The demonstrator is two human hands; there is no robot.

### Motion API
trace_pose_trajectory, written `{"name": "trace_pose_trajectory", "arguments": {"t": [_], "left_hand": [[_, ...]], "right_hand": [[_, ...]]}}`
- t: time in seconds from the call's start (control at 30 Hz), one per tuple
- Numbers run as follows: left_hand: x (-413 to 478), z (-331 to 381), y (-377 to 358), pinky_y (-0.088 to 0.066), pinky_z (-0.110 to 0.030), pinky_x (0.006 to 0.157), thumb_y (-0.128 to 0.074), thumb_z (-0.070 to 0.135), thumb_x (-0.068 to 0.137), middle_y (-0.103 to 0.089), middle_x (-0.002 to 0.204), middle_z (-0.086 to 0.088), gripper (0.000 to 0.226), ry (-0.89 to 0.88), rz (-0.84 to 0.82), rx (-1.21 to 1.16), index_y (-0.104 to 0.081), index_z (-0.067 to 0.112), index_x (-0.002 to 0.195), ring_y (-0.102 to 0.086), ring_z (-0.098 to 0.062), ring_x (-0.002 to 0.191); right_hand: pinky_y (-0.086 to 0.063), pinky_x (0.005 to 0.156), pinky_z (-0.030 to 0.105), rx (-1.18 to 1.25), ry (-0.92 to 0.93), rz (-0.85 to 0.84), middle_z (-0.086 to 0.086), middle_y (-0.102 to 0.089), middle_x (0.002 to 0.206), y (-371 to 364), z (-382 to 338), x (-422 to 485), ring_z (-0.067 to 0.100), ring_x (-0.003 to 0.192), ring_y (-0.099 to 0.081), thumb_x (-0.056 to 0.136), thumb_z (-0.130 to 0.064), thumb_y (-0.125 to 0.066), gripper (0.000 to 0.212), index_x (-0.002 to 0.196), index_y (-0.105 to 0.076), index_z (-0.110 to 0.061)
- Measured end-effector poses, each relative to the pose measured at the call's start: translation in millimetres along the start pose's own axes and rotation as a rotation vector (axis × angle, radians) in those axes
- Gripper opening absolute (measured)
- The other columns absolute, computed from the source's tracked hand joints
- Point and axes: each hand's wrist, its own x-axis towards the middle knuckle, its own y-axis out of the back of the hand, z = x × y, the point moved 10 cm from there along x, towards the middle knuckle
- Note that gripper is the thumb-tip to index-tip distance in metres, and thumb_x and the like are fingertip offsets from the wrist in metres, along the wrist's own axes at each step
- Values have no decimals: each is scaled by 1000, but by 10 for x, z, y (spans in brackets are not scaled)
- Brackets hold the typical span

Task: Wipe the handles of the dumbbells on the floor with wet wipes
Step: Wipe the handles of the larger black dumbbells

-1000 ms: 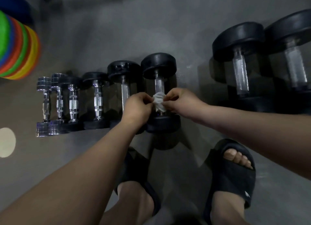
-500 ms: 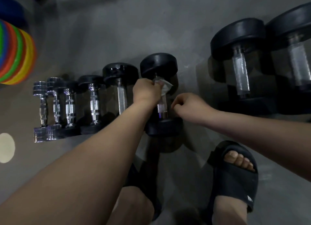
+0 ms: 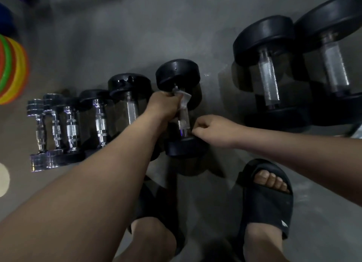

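Head view, left grip (image 3: 162, 105) clenching wet wipe (image 3: 185, 98) round dumbbell handle (image 3: 183, 122), right grip (image 3: 212, 130) curled

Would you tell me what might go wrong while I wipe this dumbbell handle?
The dumbbell may roll toward your open-toed sandal, since the right hand is curled beside it, not visibly gripping. The wet wipe is bunched in the left hand near the top, so the lower handle could be missed.

Small dumbbells (image 3: 72, 128) left of big dumbbells (image 3: 293, 69)
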Motion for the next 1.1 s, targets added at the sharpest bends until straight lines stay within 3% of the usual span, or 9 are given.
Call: {"name": "trace_pose_trajectory", "arguments": {"t": [0.13,0.27,0.37,0.5,0.63,0.7,0.83,0.93,1.1], "left_hand": [[-195,-167,-52,-48,-28,60,-63,28,98,-62,63,-7,32,-8,-143,238,-69,8,73,-57,-17,54],[-340,-267,-49,-42,-22,55,-67,21,94,-60,55,1,30,-18,-234,473,-69,11,66,-52,-12,50],[-307,-118,-66,-43,-19,46,-66,11,94,-56,46,0,24,60,-179,218,-67,8,70,-52,-12,42],[-134,97,-28,-53,-40,67,-65,9,93,-62,60,-10,28,15,-27,12,-72,9,66,-59,-24,62],[-274,42,-24,-46,-20,51,-57,25,100,-62,64,-3,30,-92,-94,397,-68,12,75,-57,-16,56],[-340,-57,33,-39,-22,49,-53,25,102,-62,64,1,31,-125,-93,499,-65,14,75,-58,-15,61],[-303,-110,371,-50,-29,63,-55,28,100,-72,78,-5,28,-121,113,395,-74,14,85,-68,-23,77],[-288,-31,715,-37,-22,67,-58,33,97,-73,93,-13,31,-154,392,509,-77,10,92,-68,-26,92],[-287,-40,594,-35,-21,57,-58,37,95,-63,76,1,29,-169,371,497,-67,10,87,-64,-16,80]], "right_hand": [[-38,70,26,-75,59,-11,-7,-58,79,3,-33,-46,18,86,-58,98,-33,-53,23,83,-64,-19],[-46,74,30,-85,77,4,-3,-61,84,16,-39,-66,20,87,-60,99,-37,-53,30,85,-65,-14],[-45,74,29,-88,84,0,-4,-61,84,15,-51,-85,19,87,-60,99,-37,-52,31,88,-68,-13],[-46,81,27,-72,105,0,-3,-60,92,11,-75,-136,18,93,-61,98,-40,-53,32,93,-71,-15],[-48,94,31,-51,107,-32,-2,-56,99,-29,-84,-180,15,97,-60,92,-45,-61,31,100,-72,-18],[-47,98,32,-86,115,-57,-2,-51,108,-67,-107,-200,17,104,-57,85,-47,-67,33,107,-68,-22],[-45,101,32,-117,141,-47,-1,-49,115,-116,-180,-221,20,112,-52,81,-50,-69,40,114,-65,-26],[-43,103,32,-137,152,-42,-3,-48,121,-161,-211,-234,19,119,-46,82,-45,-66,43,122,-63,-28],[-44,104,34,-181,181,-58,0,-47,121,-207,-275,-255,22,121,-44,80,-40,-68,47,124,-60,-27]]}}
